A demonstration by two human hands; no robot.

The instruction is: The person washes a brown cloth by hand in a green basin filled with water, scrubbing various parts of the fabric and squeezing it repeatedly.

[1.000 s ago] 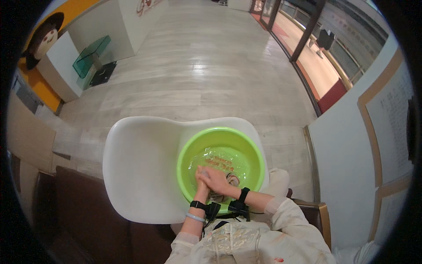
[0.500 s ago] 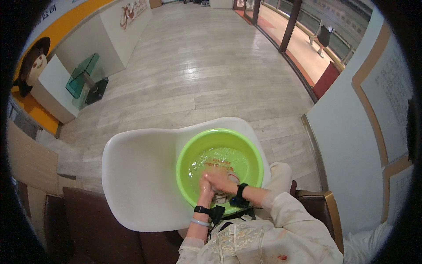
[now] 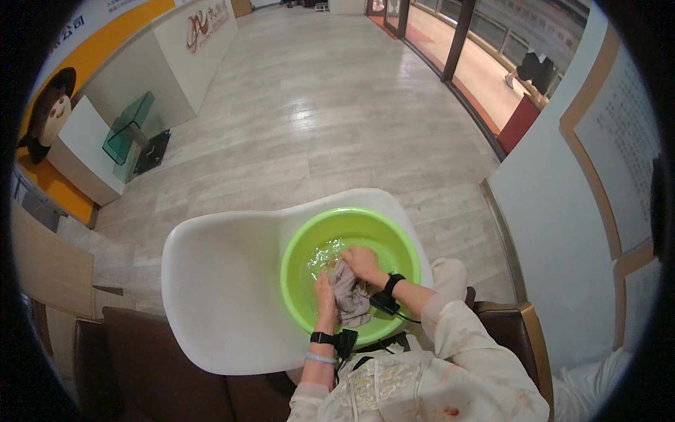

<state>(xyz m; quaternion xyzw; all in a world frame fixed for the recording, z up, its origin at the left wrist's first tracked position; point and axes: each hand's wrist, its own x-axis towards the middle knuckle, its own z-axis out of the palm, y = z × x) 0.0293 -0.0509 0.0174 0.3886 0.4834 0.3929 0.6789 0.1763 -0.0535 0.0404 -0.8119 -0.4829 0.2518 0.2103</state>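
Note:
A light green basin [image 3: 399, 246] holds shallow water and a wet, greyish-pink cloth [image 3: 351, 297], which looks crumpled and hangs partly spread. My right hand [image 3: 361, 263] is closed on the cloth's upper edge, knuckles up, near the middle of the basin. Along the cloth's left side lies my left hand [image 3: 325, 295], its fingers stretched out and touching the fabric; its palm side is hidden. Both wrists wear black straps with small boxes, and a pale bangle [image 3: 320, 358] circles my left wrist.
The basin rests on a white moulded chair [image 3: 218, 281] in front of me. A brown seat [image 3: 165, 352] is at the lower left, with an armrest [image 3: 517, 330] at my right. Farther off are a glass stand [image 3: 133, 133], a white counter [image 3: 186, 63] and glass doors [image 3: 457, 49].
My hands were pressed together over the bunched cloth. Now they are apart, the right one farther up and right, and the cloth is lifted and more spread between them.

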